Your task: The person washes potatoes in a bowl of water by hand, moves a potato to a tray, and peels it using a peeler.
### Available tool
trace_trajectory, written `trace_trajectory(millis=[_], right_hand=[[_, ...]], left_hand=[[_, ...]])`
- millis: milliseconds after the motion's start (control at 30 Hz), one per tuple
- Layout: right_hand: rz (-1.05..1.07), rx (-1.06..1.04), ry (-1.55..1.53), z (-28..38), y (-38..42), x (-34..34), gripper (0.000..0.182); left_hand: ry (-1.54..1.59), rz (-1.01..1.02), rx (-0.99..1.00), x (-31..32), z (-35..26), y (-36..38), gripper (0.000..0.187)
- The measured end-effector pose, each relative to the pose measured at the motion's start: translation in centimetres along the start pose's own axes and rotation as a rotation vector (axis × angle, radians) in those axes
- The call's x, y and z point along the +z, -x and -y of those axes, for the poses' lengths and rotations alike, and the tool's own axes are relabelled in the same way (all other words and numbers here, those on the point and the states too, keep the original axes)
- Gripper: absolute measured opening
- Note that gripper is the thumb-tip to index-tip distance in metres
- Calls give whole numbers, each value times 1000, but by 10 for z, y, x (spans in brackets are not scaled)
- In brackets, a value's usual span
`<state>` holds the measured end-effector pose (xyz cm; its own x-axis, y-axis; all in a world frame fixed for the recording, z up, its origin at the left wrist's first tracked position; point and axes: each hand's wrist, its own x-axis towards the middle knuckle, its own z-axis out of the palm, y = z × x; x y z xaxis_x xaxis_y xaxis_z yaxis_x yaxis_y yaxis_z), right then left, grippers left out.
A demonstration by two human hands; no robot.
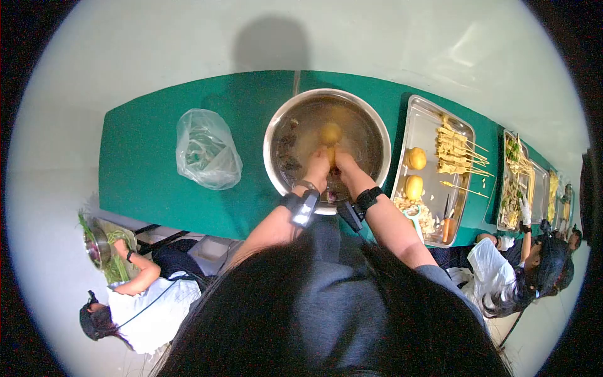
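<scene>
Both of my hands reach into a steel basin (271, 169) of murky brown water. My left hand (318, 164) and my right hand (343, 161) are close together, closed around a yellowish potato (331, 154) between them. The water partly hides their fingers. Just beyond my fingertips, another potato (330, 133) lies in the water. Dark bits show at the basin's left side. A band with a small device is strapped to each of my wrists.
A clear plastic bag (207, 151) lies left on the green table (144, 157). At right, a steel tray (433, 113) holds two potatoes (414, 158), skewered food (452, 147), pale pieces, a peeler (413, 217) and a knife (448, 220). People work at both sides.
</scene>
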<state>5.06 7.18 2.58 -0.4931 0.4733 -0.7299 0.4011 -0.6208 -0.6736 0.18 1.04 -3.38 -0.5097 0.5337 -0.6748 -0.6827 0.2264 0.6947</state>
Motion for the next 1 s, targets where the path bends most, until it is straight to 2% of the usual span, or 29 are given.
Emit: trace_trajectory(millis=[33,133,233,333,433,533,633,733,833,933,1000], right_hand=[[-6,92,-106,-12,-18,-4,44],[-55,2,-213,-47,-61,-15,24],[-132,106,-274,-78,-109,-36,47],[-310,73,-290,-66,-91,-21,29],[-106,122,-203,-33,-44,-18,30],[41,300,-2,-19,-40,-24,30],[16,167,60,9,7,-7,54],[4,6,213,0,-1,-12,52],[62,-13,218,-9,-24,-18,47],[43,80,53,-7,-14,-15,50],[42,132,-40,-3,-13,-15,50]], left_hand=[[-53,8,19,1,0,2,41],[-309,-20,145,2,-1,15,41],[-524,-66,162,14,-21,49,46],[-399,-52,169,15,-19,52,48],[-242,-1,51,12,-23,48,47],[-204,-33,125,2,-17,33,49],[-92,-77,125,-13,-1,-7,48],[-246,-4,56,-9,-31,21,40],[-303,12,31,-10,-27,13,54],[-326,120,157,-22,2,-20,59],[-212,169,99,-25,-1,-17,47]])
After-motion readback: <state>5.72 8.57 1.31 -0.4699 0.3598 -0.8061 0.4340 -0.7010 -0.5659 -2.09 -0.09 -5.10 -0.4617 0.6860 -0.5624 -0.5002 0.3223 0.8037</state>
